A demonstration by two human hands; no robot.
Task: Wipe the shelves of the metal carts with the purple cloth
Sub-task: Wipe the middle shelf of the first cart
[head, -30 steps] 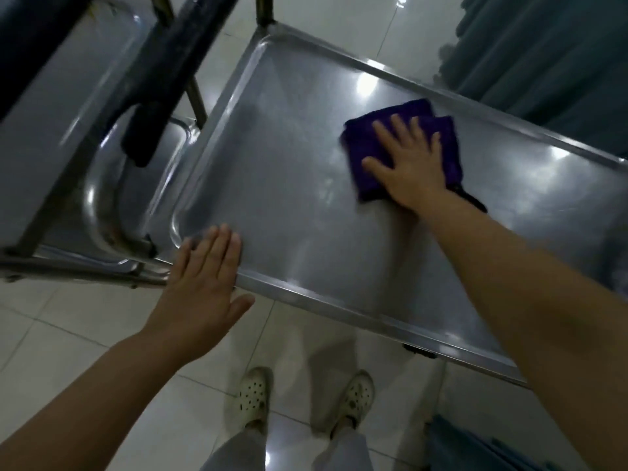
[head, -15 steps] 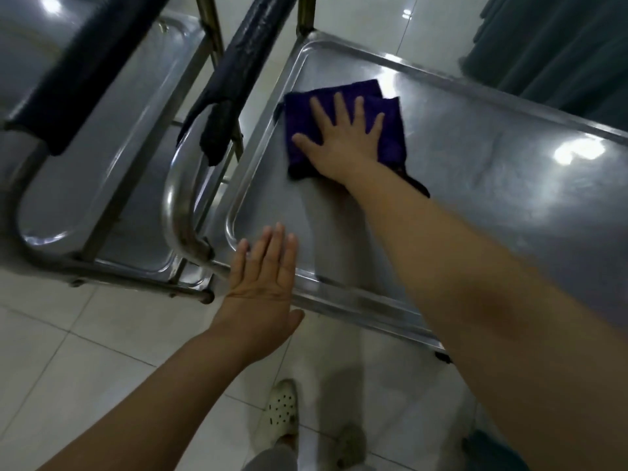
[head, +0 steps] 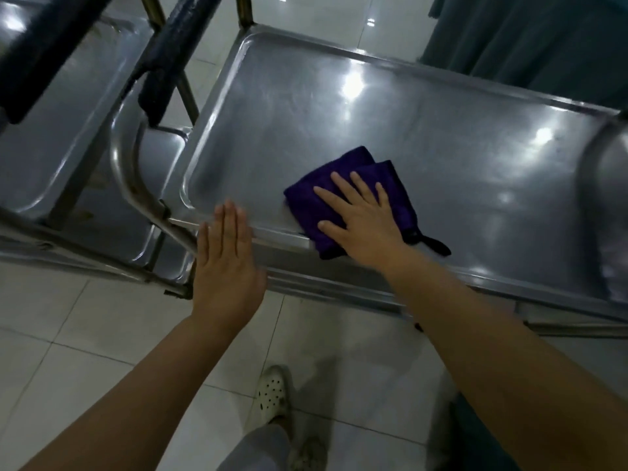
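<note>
The folded purple cloth [head: 356, 171] lies on the top shelf of the metal cart [head: 390, 124], close to the shelf's near rim. My right hand [head: 363, 219] presses flat on the cloth with its fingers spread and straight. A black loop tag of the cloth sticks out to the right of my wrist. My left hand [head: 227, 263] rests flat on the near rim at the shelf's left corner, fingers straight and together.
A second metal cart [head: 64, 130] stands to the left, its shelf partly hidden by dark padded handles [head: 170, 59]. A curved steel handle bar [head: 132, 178] runs between the carts. Teal curtains [head: 543, 32] hang at the far right. My shoes stand on the white tiled floor below.
My right hand has drawn the cloth from the shelf's far left corner toward me, down to the near rim. My left hand has stayed on the near rim.
</note>
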